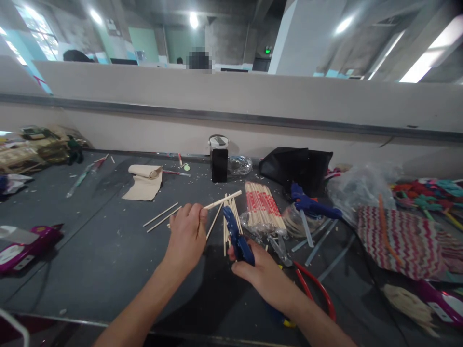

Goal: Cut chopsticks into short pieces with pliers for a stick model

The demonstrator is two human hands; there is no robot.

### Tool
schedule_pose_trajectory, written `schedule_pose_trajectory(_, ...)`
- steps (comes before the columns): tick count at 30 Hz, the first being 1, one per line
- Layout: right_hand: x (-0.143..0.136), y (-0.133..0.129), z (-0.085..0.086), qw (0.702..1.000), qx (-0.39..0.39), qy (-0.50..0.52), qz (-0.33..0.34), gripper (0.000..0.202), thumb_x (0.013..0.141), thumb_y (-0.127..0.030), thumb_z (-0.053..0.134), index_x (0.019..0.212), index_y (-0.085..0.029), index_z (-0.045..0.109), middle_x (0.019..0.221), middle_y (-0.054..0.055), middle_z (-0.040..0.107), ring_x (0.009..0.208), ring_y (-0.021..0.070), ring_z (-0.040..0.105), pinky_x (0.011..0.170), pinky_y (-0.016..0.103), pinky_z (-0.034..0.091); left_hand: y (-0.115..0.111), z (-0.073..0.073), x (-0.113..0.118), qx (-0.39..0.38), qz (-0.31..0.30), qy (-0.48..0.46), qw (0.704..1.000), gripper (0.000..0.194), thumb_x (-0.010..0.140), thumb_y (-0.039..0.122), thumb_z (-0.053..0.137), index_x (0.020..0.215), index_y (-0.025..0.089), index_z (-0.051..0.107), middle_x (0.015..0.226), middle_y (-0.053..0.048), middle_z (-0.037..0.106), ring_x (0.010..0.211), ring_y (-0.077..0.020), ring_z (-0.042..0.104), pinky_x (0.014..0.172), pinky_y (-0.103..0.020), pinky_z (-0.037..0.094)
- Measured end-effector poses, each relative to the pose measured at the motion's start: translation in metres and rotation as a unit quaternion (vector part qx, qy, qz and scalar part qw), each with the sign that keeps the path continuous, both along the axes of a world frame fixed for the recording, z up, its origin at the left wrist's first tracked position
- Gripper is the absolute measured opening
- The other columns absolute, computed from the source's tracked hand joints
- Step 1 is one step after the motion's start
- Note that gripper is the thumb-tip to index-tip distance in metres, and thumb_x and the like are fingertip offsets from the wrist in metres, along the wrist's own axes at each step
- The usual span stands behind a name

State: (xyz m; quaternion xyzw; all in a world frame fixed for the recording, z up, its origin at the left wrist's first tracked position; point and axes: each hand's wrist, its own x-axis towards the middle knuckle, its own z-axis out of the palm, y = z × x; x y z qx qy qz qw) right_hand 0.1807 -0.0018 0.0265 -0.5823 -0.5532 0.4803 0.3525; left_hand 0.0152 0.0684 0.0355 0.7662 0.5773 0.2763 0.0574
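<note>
My left hand point(188, 231) is closed around thin wooden sticks point(224, 199), whose pale ends stick out to the right. In my right hand point(258, 267) is a dark blue hand tool point(238, 236), gripped with its speckled end pointing up and left, just below the held sticks. Whether its jaws are open does not show. Loose wooden sticks point(234, 217) lie on the table behind the tool, partly hidden by it. Two more sticks point(161, 215) rest left of my left hand. A bundle of sticks with red wrappers point(264, 205) lies to the right.
A black phone point(219, 165) leans on a white container point(218, 140). Brown paper point(145, 182) lies left of it. On the right are a blue glue gun point(314, 205), clear glue sticks point(306, 229), a red-handled tool point(318, 284) and a zigzag-patterned cloth point(401, 241). A purple device point(29, 248) sits left.
</note>
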Motion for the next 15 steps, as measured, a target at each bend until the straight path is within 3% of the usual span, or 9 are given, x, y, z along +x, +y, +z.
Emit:
schedule_pose_trajectory(3,-0.003,-0.002,-0.004,0.988,0.036,0.091,-0.117,0.025,0.073,-0.030,0.064,0.095,-0.018,0.060,0.087,0.002,0.065,0.082,0.0192,0.059,0.077,0.031,0.043,-0.001,-0.002,0.000,0.036,0.006,0.032,0.999,0.033,0.095,0.032,0.022,0.079,0.019,0.048,0.081,-0.005,0.054,0.084,-0.0226,0.050,0.074,-0.036,0.033)
schedule_pose_trajectory(6,-0.008,0.006,-0.004,0.944,0.068,0.232,-0.225,0.033,0.073,-0.039,0.068,0.098,-0.020,0.060,0.078,0.001,0.065,0.073,0.0173,0.060,0.072,0.031,0.046,-0.005,-0.005,0.005,0.061,0.003,0.059,0.996,0.032,0.095,0.031,0.025,0.079,0.020,0.050,0.081,-0.006,0.053,0.083,-0.0229,0.048,0.072,-0.035,0.031)
schedule_pose_trajectory(9,-0.014,0.021,-0.001,0.905,0.099,0.338,-0.239,0.029,0.071,-0.038,0.071,0.090,-0.020,0.061,0.072,-0.001,0.063,0.065,0.0149,0.059,0.066,0.029,0.047,-0.011,-0.008,0.013,0.069,-0.013,0.075,0.995,0.030,0.094,0.031,0.028,0.080,0.020,0.052,0.080,-0.006,0.052,0.081,-0.0233,0.046,0.071,-0.035,0.029)
schedule_pose_trajectory(15,-0.023,0.036,-0.001,0.885,0.111,0.353,-0.284,0.027,0.069,-0.035,0.074,0.087,-0.018,0.062,0.072,-0.001,0.064,0.064,0.0146,0.060,0.066,0.029,0.048,-0.023,-0.010,0.025,0.051,-0.039,0.095,0.993,0.028,0.094,0.027,0.028,0.084,0.020,0.053,0.081,-0.006,0.051,0.079,-0.0236,0.045,0.068,-0.035,0.028)
